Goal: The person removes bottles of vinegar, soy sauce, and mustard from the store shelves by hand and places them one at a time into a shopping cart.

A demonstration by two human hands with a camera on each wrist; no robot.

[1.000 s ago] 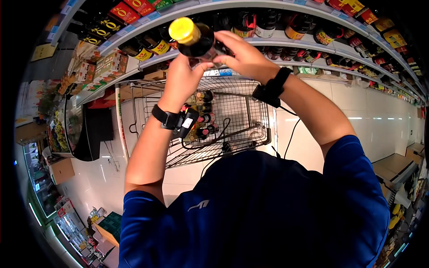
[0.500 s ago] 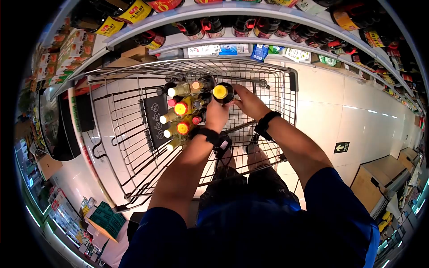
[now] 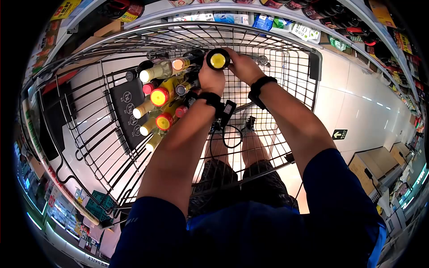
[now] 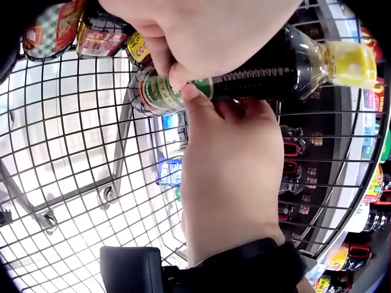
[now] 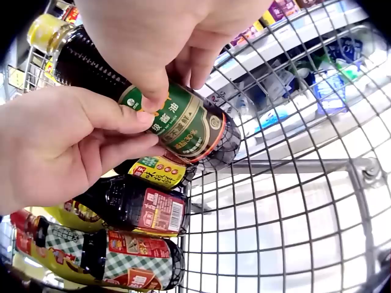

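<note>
A dark soy sauce bottle (image 3: 218, 60) with a yellow cap is held inside the cart by both hands. My left hand (image 3: 212, 81) grips it from the near left, and my right hand (image 3: 244, 67) holds its right side. In the right wrist view the green label (image 5: 183, 125) shows, with both thumbs on it close together. The bottle base is right at the wire mesh in that view. Beside it, several bottles stand in a group, among them a yellow-and-red-capped bottle (image 3: 159, 96) and a pale-capped bottle (image 3: 156, 71). A red-labelled bottle (image 5: 160, 210) lies close by the held one.
The wire shopping cart (image 3: 308, 67) surrounds both hands, its far rim (image 3: 214, 23) near the shelf. Shelves (image 3: 156, 15) of bottles and bags curve along the back. A dark panel (image 3: 123, 111) lies at the cart's left. Boxes (image 3: 375, 167) stand on the floor at right.
Both hands have brought the soy sauce bottle down from shelf height into the cart, beside the other bottles. The head view has tilted down, and the cart now looks larger and nearer.
</note>
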